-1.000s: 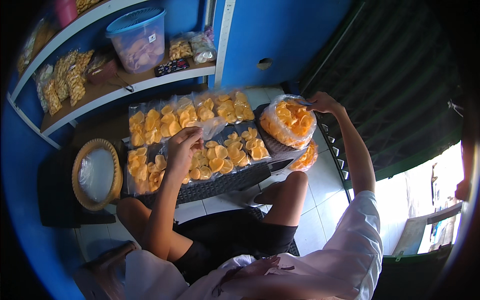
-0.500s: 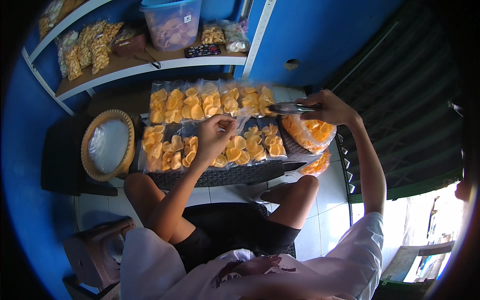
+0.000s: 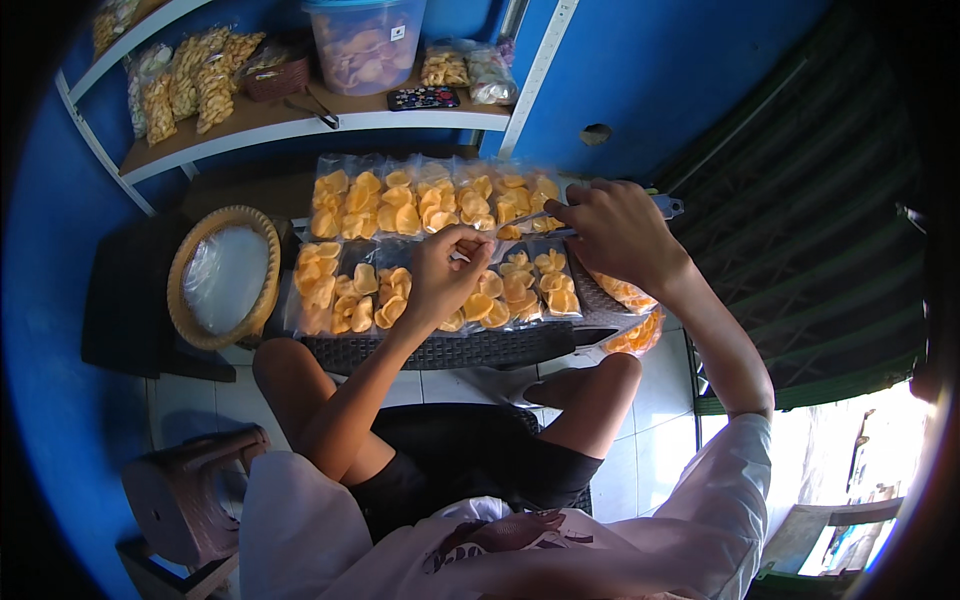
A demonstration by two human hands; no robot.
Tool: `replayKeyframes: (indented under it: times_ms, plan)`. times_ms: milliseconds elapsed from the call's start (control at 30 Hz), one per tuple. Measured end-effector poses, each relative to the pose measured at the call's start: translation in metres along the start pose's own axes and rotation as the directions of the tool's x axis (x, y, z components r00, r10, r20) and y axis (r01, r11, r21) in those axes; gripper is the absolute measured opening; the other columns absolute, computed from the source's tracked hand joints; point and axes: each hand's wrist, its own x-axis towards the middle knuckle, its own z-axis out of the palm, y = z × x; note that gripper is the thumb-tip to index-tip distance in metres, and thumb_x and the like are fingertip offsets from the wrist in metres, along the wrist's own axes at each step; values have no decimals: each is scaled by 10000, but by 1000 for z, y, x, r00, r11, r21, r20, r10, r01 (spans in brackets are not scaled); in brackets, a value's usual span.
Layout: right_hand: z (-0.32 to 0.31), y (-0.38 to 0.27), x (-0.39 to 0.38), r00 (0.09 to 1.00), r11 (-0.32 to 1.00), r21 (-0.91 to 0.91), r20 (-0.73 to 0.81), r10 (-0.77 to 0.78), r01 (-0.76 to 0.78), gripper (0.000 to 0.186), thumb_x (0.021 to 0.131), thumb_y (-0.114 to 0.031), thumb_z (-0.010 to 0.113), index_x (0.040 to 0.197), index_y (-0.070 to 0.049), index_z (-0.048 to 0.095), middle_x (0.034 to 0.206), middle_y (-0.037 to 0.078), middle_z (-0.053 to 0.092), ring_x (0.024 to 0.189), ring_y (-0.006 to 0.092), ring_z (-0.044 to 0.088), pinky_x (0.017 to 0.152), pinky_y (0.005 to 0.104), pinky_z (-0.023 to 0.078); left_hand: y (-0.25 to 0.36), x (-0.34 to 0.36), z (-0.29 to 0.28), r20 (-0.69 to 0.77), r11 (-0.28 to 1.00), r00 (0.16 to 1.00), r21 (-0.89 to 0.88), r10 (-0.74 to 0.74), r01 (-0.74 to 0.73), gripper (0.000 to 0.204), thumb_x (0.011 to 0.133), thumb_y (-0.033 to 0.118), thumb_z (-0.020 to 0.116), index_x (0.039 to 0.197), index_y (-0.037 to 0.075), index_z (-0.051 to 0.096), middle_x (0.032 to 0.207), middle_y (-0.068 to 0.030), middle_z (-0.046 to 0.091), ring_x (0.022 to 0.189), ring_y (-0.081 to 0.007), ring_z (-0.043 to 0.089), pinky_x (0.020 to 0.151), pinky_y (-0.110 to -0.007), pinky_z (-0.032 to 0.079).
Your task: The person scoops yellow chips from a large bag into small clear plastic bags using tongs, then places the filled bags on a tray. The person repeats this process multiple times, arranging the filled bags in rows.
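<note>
My left hand point(image 3: 445, 268) is closed, thumb and fingers pinching the edge of a clear plastic bag point(image 3: 492, 250). In my right hand point(image 3: 622, 230) is a pair of metal tongs point(image 3: 670, 207), its handle end jutting out to the right. The tongs' tips point left at the bag, close to my left fingers. An orange cracker point(image 3: 510, 232) shows around the tips; I cannot tell if it is gripped or lies behind. Under both hands, two rows of clear bags of crackers point(image 3: 398, 208) lie on a dark woven table point(image 3: 440, 350).
Right of the rows sits a large bag of orange crackers point(image 3: 628, 293), partly hidden by my right arm. A round wicker basket point(image 3: 178, 290) with clear plastic bags stands left. Behind is a shelf point(image 3: 365, 117) with snack packs, a phone point(image 3: 423, 98) and a lidded tub point(image 3: 368, 50).
My right hand has brought the tongs left from above the large cracker bag to the bag at my left hand. My left hand keeps its pinch. The whole view has shifted slightly.
</note>
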Motion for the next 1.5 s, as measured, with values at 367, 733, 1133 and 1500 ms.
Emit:
replayKeyframes:
  times_ms: [367, 733, 1133, 1500]
  plan:
    - [-5, 17, 5, 945, 810, 495, 84, 315, -314, 424, 781, -224, 773, 1172, -75, 706, 1085, 161, 718, 984, 335, 705, 867, 413, 559, 3, 4, -9, -30, 996, 998, 65, 59, -57, 97, 935, 62, 685, 947, -34, 677, 804, -30, 654, 752, -57, 619, 610, -213, 527]
    - [62, -22, 45, 957, 498, 829, 139, 254, -253, 557, 735, -206, 851, 1206, 21, 658, 1064, 182, 724, 967, 254, 701, 857, 363, 537, 11, 7, -19, 97, 983, 987, 120, 131, -142, 93, 907, 0, 696, 986, -43, 676, 897, -48, 675, 785, -63, 618, 683, -215, 535]
    - [43, -57, 23, 838, 163, 951, 143, 526, -264, 310, 778, -173, 844, 864, -13, 593, 767, 14, 635, 716, 64, 558, 646, 268, 476, 40, -2, -24, 101, 904, 955, 307, 280, -298, 108, 871, -16, 715, 970, -35, 673, 819, -37, 645, 721, -59, 607, 658, -208, 509]
    - [-19, -86, -31, 822, 34, 987, 113, 558, -159, 274, 786, -143, 814, 935, 12, 644, 784, 45, 656, 724, 103, 612, 649, 278, 486, 90, -33, -16, 130, 767, 809, 263, 574, -586, 121, 788, -54, 766, 894, -8, 729, 758, -69, 694, 589, -103, 627, 540, -237, 482]
